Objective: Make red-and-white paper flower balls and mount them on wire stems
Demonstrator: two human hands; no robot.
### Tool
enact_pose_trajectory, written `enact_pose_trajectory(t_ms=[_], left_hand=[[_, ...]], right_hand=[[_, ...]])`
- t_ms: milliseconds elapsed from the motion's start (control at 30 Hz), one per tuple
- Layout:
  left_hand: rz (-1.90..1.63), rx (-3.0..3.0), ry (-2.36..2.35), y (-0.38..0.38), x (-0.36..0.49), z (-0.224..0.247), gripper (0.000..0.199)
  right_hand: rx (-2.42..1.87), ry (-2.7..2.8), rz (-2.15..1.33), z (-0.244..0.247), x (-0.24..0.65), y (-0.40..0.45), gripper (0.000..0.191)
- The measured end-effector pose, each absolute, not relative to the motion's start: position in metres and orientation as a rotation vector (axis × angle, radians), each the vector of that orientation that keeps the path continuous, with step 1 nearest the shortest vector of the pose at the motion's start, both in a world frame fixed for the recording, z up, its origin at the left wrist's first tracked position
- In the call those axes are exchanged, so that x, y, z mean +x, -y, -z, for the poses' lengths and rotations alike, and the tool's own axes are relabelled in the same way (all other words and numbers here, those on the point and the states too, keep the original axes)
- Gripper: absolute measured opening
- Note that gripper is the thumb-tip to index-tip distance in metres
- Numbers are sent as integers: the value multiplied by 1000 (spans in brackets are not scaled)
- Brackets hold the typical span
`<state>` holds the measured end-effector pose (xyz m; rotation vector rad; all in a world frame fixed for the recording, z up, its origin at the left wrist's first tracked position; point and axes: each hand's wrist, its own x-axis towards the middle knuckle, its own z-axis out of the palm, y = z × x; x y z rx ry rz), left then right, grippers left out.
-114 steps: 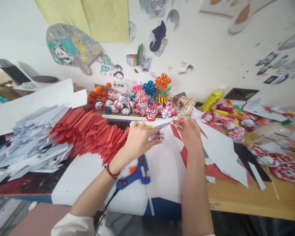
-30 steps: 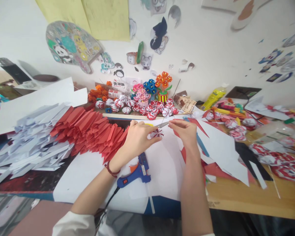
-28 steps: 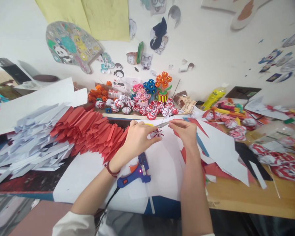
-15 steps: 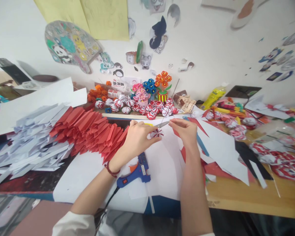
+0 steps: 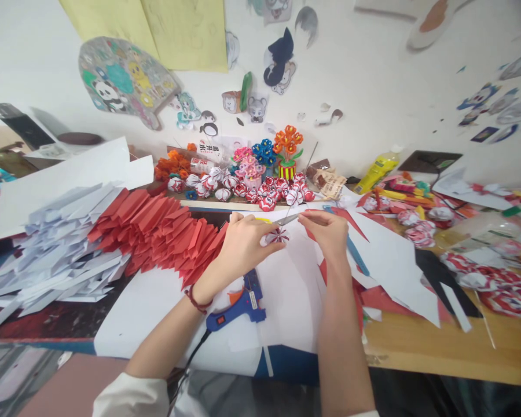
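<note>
My left hand (image 5: pixel 248 243) is closed around a pair of scissors (image 5: pixel 288 219); a bit of yellow handle shows above the fingers, and the blades point right. Just under the blades, beside my left thumb, is a small red-and-white folded paper flower (image 5: pixel 278 236); what supports it is hidden. My right hand (image 5: pixel 327 229) pinches at the blade tips, and whatever lies between its fingertips is too small to make out. Below my left wrist a blue glue gun (image 5: pixel 238 308) lies on white paper (image 5: pixel 293 301).
Piles of folded white paper strips (image 5: pixel 65 249) and red paper pieces (image 5: pixel 156 231) lie left. Finished paper flowers (image 5: pixel 267 202) and small potted flowers (image 5: pixel 287 147) line the back. At right are paper sheets (image 5: pixel 386 260), a yellow bottle (image 5: pixel 377 171) and more red-and-white flowers (image 5: pixel 503 295).
</note>
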<state>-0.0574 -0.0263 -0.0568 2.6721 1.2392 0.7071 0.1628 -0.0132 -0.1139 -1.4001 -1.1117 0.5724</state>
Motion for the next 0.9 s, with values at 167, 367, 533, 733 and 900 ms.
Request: enact_pose_trajectory(t_ms=[167, 367, 533, 733, 900], left_hand=[[-686, 2677, -1257, 27, -57, 57, 34], [-682, 2682, -1254, 27, -57, 57, 33], [-687, 2682, -1240, 28, -57, 56, 32], [-682, 2676, -1246, 28, -57, 56, 31], [-686, 2668, -1246, 28, -57, 56, 31]], right_hand=[[-1406, 1106, -565, 114, 162, 14, 27], [-1392, 1097, -571, 112, 161, 16, 25], [-1388, 1083, -579, 111, 161, 15, 24], [-1391, 1075, -585, 110, 160, 17, 26], [-1396, 1079, -583, 110, 160, 17, 28]])
